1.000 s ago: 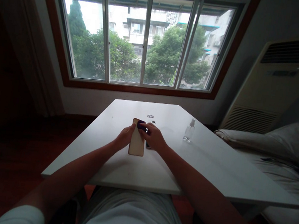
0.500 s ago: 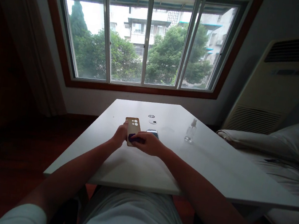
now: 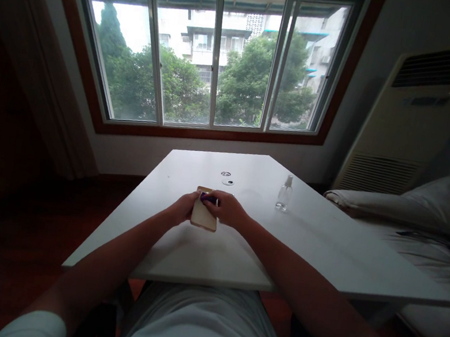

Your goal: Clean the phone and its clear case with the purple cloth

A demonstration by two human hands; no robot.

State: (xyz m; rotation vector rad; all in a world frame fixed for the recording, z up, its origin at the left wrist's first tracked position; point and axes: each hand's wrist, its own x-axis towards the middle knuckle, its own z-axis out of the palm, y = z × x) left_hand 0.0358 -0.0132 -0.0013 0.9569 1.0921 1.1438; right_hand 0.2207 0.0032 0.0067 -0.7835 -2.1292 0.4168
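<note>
Purple cloth point(image 3: 203, 196), seemingly, against case point(image 3: 204, 219)

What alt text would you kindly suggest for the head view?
A person's left hand holds a pale phone case above a white table while the right hand holds a dark purple item against it. A clear spray bottle stands to the right, with a wide window beyond.

The dark purple cloth point(image 3: 208, 199), in the right hand point(image 3: 231, 209), has gone from the phone case's point(image 3: 204, 219) near end back to its far end — the case itself shifting slightly toward the desk's point(image 3: 300, 256) right and near edges.
</note>
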